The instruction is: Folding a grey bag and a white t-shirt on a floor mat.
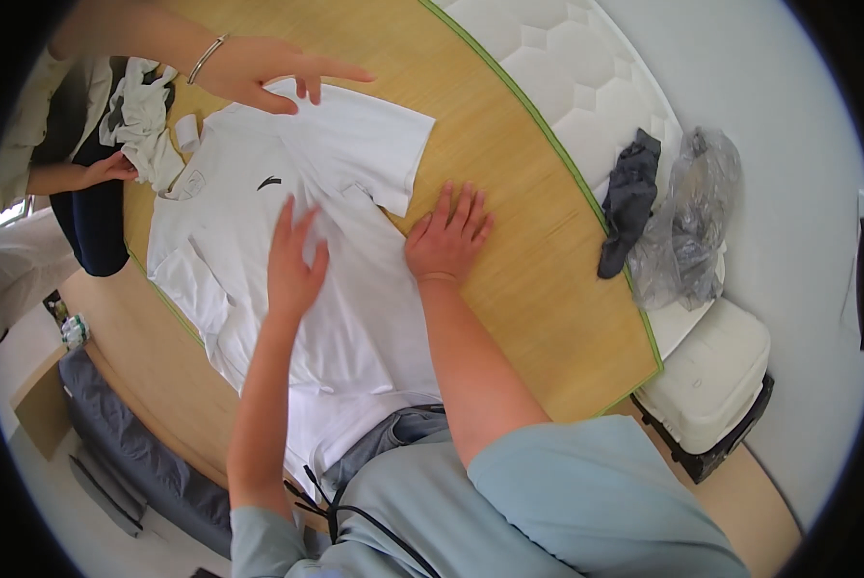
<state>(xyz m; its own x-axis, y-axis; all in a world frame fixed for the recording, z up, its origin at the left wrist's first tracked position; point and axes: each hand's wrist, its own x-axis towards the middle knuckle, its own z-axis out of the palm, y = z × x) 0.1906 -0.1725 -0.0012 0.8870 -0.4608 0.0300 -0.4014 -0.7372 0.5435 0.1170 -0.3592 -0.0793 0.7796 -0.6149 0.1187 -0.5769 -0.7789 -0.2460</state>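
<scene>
A white T-shirt (355,308) lies spread on the wooden mat (538,279), its collar toward the far left and its hem by my waist. A small dark mark sits on its chest. My left hand (295,265) is over the shirt's middle with fingers apart; whether it touches the cloth I cannot tell. Beside the shirt's right edge, just below a sleeve, my right hand (448,236) lies flat with fingers spread. Another person's hand (273,72) with a bracelet reaches over the far sleeve, holding nothing. That person's other hand (112,169) is at a bundle of white cloth (148,116).
A white roll (187,133) stands by the collar. To the right are a quilted white mattress (557,58), a dark grey cloth (632,193), a clear plastic bag (692,222) and a white case (711,371). A dark grey sofa (143,433) is at the lower left.
</scene>
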